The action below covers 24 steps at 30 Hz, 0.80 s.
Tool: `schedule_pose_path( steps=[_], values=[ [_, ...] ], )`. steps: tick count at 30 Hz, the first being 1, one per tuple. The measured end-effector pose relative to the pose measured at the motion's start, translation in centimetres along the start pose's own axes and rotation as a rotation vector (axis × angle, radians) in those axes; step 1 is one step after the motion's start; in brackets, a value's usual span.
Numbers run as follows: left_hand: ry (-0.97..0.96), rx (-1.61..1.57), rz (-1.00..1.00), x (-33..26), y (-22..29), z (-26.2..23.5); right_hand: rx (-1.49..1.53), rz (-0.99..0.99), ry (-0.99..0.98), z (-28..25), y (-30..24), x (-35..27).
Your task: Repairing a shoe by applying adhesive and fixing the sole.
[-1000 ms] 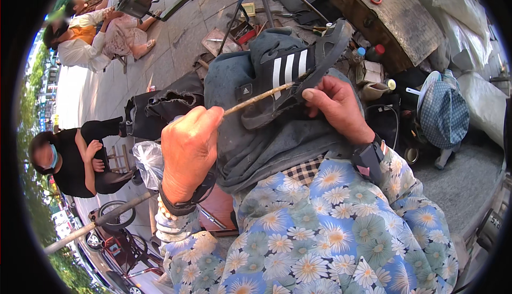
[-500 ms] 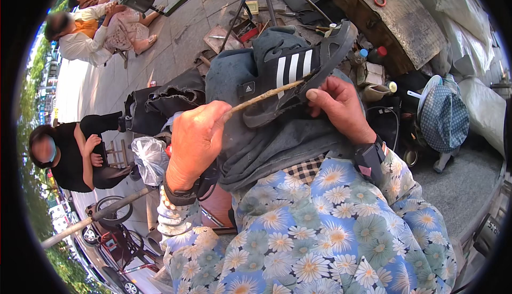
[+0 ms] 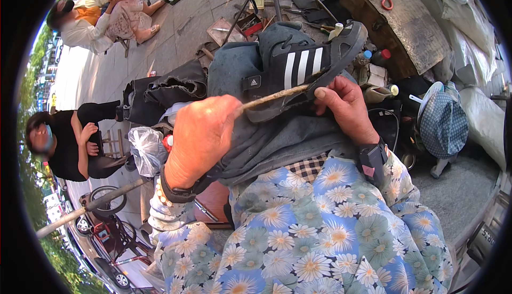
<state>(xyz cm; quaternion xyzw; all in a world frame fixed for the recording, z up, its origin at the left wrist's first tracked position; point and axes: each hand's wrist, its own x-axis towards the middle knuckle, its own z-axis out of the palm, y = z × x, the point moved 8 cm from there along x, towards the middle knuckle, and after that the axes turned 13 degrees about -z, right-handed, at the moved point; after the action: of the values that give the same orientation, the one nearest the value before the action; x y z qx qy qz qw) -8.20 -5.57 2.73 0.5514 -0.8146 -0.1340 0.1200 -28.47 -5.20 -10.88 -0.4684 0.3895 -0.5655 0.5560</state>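
A black sports shoe (image 3: 274, 82) with three white stripes lies on its side across my lap, toe pointing up and right. My left hand (image 3: 200, 136) is closed round one end of a thin brown stick (image 3: 272, 97). The stick's far end lies against the shoe's side, at the seam between upper and sole. My right hand (image 3: 346, 110) grips the shoe's sole edge near the stick's tip, thumb on top; its other fingers are partly hidden. Beneath the shoe, a dark grey cloth (image 3: 285, 136) covers my lap.
Scissors (image 3: 386, 1) with a red handle lie on a wooden box (image 3: 405, 27) at the far right. Capped bottles (image 3: 380, 57) stand beside it. Tools and scraps lie on the paving beyond. A clear plastic bag (image 3: 145, 150) is at left, near a seated person (image 3: 66, 150).
The view has shifted slightly. My left hand has come a little nearer the shoe, and less of the stick shows. My right hand keeps its grip on the sole edge.
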Motion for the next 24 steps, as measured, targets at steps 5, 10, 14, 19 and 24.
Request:
schedule_pose_path(
  steps=[5,10,14,19,24],
  values=[
    [-0.079,-0.067,-0.120,-1.8,0.3,1.1,0.026,-0.010,-0.008,0.3,0.0,0.0],
    [-0.028,-0.076,-0.130,-3.6,0.3,2.3,0.014,-0.008,-0.002,-0.1,0.1,-0.1],
    [0.071,-0.067,-0.132,-5.1,0.1,2.3,0.014,0.000,-0.002,0.0,0.0,-0.1],
    [0.119,-0.202,-0.139,-5.3,-0.4,1.3,0.007,0.004,-0.005,-0.1,0.0,-0.1],
    [0.117,-0.177,-0.115,-4.2,0.6,2.4,0.005,-0.003,-0.006,0.0,0.0,-0.1]
  ],
)
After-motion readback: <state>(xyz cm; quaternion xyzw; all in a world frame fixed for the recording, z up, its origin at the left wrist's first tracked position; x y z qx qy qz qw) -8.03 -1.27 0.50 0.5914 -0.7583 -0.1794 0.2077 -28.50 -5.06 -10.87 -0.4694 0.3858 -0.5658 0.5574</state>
